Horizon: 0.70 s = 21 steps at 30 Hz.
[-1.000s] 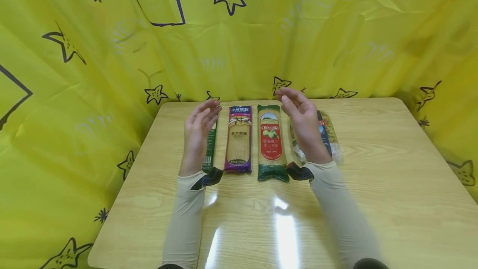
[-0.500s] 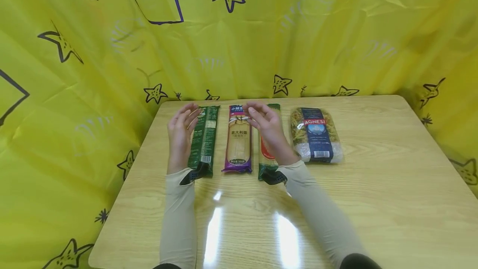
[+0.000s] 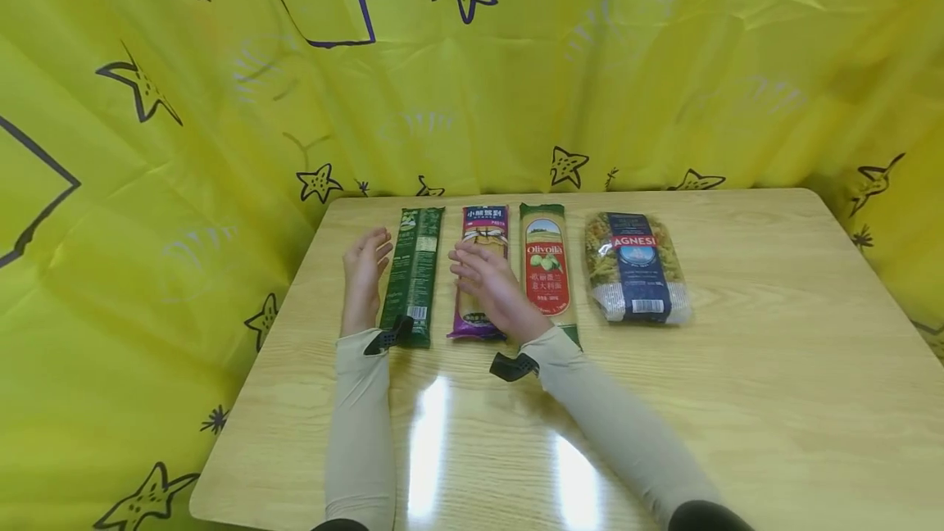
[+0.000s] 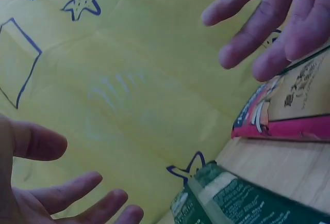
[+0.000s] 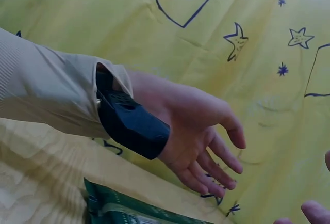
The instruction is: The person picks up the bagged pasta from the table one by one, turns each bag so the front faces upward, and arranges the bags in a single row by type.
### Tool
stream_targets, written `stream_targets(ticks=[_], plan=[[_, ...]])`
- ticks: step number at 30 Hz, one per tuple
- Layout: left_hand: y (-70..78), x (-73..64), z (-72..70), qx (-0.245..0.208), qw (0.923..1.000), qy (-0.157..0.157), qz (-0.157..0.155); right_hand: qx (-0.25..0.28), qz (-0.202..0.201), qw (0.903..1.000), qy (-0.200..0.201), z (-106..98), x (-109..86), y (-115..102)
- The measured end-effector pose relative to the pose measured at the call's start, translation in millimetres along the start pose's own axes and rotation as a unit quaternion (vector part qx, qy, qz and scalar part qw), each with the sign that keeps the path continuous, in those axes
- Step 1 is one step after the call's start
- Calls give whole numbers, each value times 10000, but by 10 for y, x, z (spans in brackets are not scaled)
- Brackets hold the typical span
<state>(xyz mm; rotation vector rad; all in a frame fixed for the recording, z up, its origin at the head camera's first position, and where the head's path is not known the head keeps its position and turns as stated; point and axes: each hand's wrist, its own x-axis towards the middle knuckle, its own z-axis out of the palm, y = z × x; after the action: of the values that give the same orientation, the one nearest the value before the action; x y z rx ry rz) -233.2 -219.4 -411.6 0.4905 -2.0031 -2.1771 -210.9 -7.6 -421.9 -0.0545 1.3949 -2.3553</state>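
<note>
My left hand (image 3: 363, 281) is beside the left edge of a dark green pasta packet (image 3: 415, 277), its fingers relaxed and holding nothing. My right hand (image 3: 496, 289) hangs over a purple-edged pasta packet (image 3: 483, 224) and hides part of it. Loosely bent fingers, with nothing between them, show on that hand in the left wrist view. To its right lies a green and red Olivoila pasta packet (image 3: 546, 260), its lower end partly behind the right wrist. Farther right is an Agnesi bag of short pasta (image 3: 637, 269). The packets lie in a row.
The packets lie on a light wooden table (image 3: 760, 367), near its back edge. A yellow curtain (image 3: 516, 88) with drawn stars hangs behind the table and along its sides. Dark wrist cameras (image 3: 514, 366) sit on both sleeves.
My right hand has moved left, from over the Agnesi bag, past the Olivoila packet, to over the purple-edged one. My left hand has shifted left, uncovering the dark green packet.
</note>
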Motion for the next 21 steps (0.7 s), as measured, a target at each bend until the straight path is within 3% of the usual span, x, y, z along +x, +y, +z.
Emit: stream_targets(ticks=[5,12,17,21], plan=[[-89,56,-55,269,9988,-133,-380,148,378,9989,-212,18,45,111],[-199,114,-102,1069,9914,-151,-734,185,808,9953,-501,119,70,271],[-246,127,-95,1027,9875,-508,-1080,166,943,9943,-472,197,98,377],[-245,115,-83,1041,9852,-728,-1151,204,1080,9931,-405,251,115,427]])
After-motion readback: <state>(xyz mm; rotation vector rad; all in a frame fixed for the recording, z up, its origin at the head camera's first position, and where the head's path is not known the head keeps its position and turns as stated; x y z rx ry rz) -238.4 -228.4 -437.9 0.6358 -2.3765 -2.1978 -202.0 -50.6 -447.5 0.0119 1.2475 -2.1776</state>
